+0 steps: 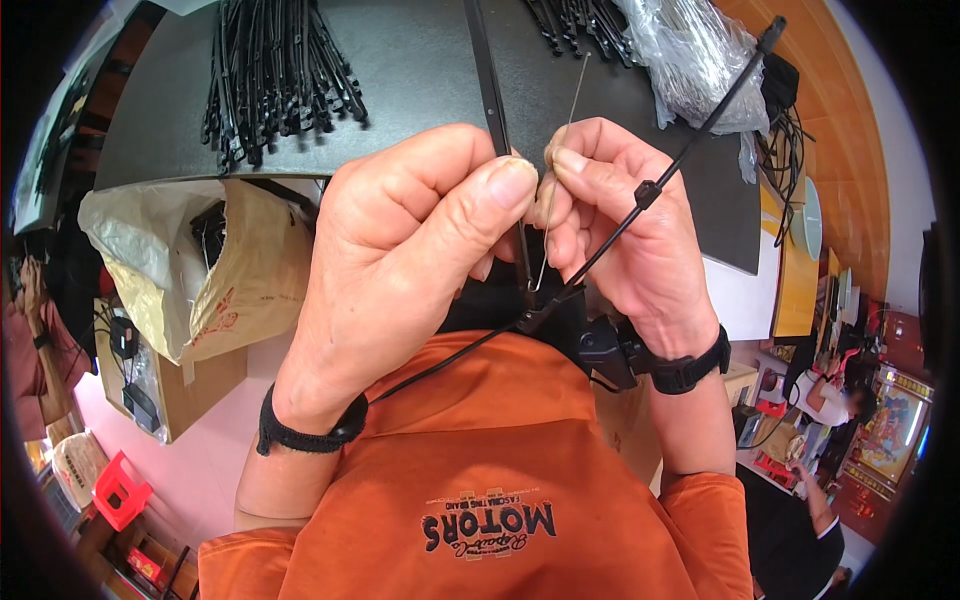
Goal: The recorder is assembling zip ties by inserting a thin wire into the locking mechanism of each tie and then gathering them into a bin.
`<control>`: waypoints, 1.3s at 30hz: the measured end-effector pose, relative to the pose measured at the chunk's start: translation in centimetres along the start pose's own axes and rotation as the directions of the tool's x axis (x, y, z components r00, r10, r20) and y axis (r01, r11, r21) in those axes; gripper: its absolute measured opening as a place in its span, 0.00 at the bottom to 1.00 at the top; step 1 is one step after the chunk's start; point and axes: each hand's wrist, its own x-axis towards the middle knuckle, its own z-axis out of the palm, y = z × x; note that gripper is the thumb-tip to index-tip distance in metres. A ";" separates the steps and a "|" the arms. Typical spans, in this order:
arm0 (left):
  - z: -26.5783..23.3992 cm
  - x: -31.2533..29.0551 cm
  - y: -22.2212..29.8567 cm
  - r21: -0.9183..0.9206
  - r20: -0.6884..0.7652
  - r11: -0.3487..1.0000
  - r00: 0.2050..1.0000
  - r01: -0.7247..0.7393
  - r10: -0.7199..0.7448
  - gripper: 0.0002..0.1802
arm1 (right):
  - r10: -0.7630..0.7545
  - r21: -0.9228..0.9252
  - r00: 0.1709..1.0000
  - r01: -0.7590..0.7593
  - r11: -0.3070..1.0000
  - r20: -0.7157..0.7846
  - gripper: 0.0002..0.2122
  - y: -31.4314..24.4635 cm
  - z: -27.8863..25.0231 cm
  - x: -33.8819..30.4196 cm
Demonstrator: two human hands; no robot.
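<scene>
My left hand [420, 220] is closed, thumb and bent fingers pinching a long, narrow black strip [484, 75]. The strip runs from the top edge down past my knuckles, with small holes along it. Close to its right, my right hand [625, 200] pinches a thin metal wire [574, 105] between thumb and fingers. The wire stands nearly upright, and its lower end bends into a small hook near the strip's lower end. Whether the two touch there, I cannot tell. A black cord [690, 148] with a small slider crosses in front of my right hand.
On the dark table [415, 70] lie a bundle of black strips [275, 80] and a clear plastic bag [700, 60] at the far right. A lined paper bag [255, 270] sits at the left over a cardboard box [215, 385]. Other people appear at both sides.
</scene>
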 end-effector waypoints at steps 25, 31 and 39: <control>-0.1 0.3 -0.3 -0.186 0.085 0.949 0.967 0.254 -0.242 0.08 | -0.207 -0.164 0.978 0.201 0.966 -0.017 0.05 -0.5 1.0 0.5; -0.3 0.6 0.0 -0.365 0.134 0.858 0.932 0.362 -0.336 0.09 | -0.190 -0.158 0.982 0.189 0.969 0.008 0.05 -0.9 1.1 0.6; -0.3 0.6 -0.3 -0.392 0.091 0.855 0.940 0.338 -0.330 0.07 | -0.133 -0.142 0.990 0.124 0.982 -0.052 0.14 -1.2 -0.1 -1.6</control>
